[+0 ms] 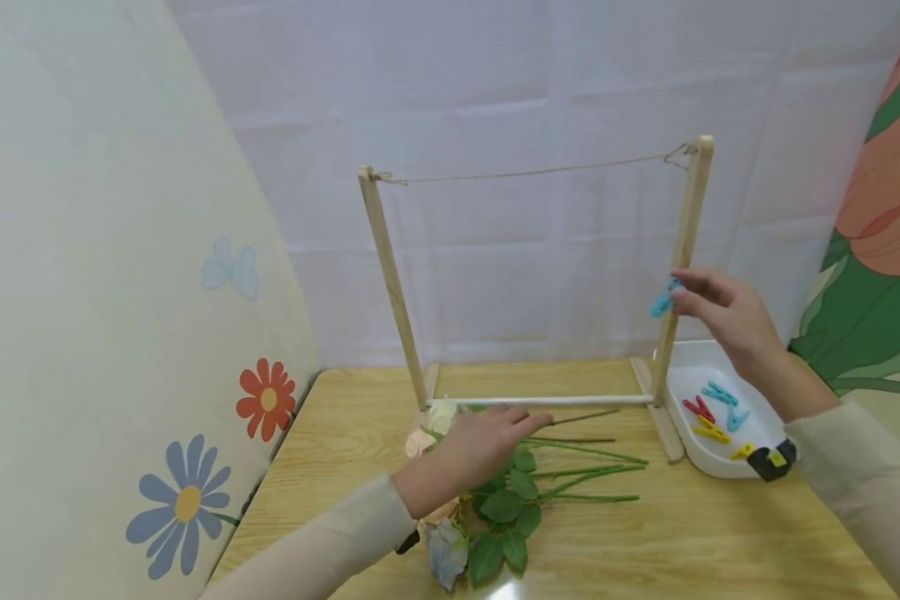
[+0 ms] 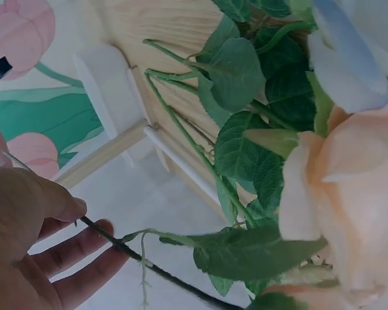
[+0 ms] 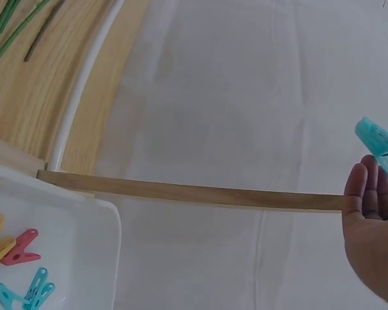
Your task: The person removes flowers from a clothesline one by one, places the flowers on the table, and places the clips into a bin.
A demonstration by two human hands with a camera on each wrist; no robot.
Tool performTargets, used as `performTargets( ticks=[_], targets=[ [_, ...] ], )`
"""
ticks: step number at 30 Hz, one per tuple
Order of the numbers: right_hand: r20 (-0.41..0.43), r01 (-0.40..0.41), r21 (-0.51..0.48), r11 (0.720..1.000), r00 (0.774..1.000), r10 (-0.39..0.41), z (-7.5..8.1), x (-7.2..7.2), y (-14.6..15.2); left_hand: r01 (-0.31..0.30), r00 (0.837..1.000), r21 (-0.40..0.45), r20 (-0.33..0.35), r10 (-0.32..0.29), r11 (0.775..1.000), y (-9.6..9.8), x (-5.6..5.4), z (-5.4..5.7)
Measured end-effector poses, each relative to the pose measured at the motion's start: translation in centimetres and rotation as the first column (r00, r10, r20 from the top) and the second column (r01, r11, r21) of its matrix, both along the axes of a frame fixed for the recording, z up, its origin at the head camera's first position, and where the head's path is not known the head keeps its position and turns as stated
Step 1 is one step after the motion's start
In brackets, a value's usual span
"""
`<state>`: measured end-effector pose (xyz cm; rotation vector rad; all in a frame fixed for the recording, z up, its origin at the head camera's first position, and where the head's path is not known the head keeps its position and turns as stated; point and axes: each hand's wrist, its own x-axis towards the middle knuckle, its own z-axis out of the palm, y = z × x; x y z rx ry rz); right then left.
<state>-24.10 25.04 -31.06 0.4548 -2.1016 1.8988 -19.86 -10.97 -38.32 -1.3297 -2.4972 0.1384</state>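
Note:
My right hand (image 1: pixel 729 321) pinches a light-blue clothespin (image 1: pixel 662 303) in front of the frame's right post; the clothespin (image 3: pixel 376 139) also shows at the right edge of the right wrist view. Low over the table, my left hand (image 1: pixel 480 454) pinches a thin dark flower stem (image 2: pixel 158 272) between thumb and fingers. Beneath and around that hand lie several roses, among them a pale blue rose (image 1: pixel 446 552), a white rose (image 1: pixel 442 415) and a peach rose (image 2: pixel 355 200). Their green stems point right. The bloom on the pinched stem cannot be made out.
A wooden frame (image 1: pixel 393 287) stands at the back, with a twine line (image 1: pixel 525 173) tied between its posts and a white rod (image 1: pixel 540 401) low down. Right of it, a white tray (image 1: pixel 678 360) holds several clothespins, including a red clothespin (image 1: pixel 698 407) and a yellow clothespin (image 1: pixel 711 429).

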Motion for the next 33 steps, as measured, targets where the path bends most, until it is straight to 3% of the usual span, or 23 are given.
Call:
performTargets(
  ticks=[5, 9, 15, 21, 27, 33],
  targets=[
    [-0.006, -0.039, -0.065, 0.997, 0.999, 0.038, -0.5, -0.3, 0.5, 0.034, 0.995, -0.077, -0.093, -0.041, 0.996, 0.1, 0.4, -0.4],
    [-0.007, -0.062, -0.088, 0.994, 0.998, 0.062, -0.9, -0.3, 0.7, 0.052, 0.98, -0.131, -0.182, -0.075, 0.99, 0.1, 0.7, -1.0],
    [0.003, -0.051, -0.077, 0.996, 0.999, 0.052, -1.1, -0.1, 1.0, 0.009, 0.957, -0.237, -0.279, -0.076, 0.972, 0.5, 1.1, -1.9],
    [0.027, -0.042, -0.07, 0.997, 0.999, 0.044, -1.1, -0.2, 1.1, -0.049, 0.965, -0.289, -0.259, -0.029, 0.956, 1.1, 1.7, -2.1],
    [0.024, -0.055, -0.069, 0.996, 0.998, 0.057, -1.3, -0.2, 1.4, -0.06, 0.976, -0.298, -0.218, -0.006, 0.953, 1.5, 2.0, -2.4],
    [0.037, -0.06, -0.073, 0.996, 0.997, 0.063, -1.7, -0.1, 2.0, -0.066, 0.978, -0.315, -0.21, -0.002, 0.947, 2.0, 1.9, -3.5]
  ],
)
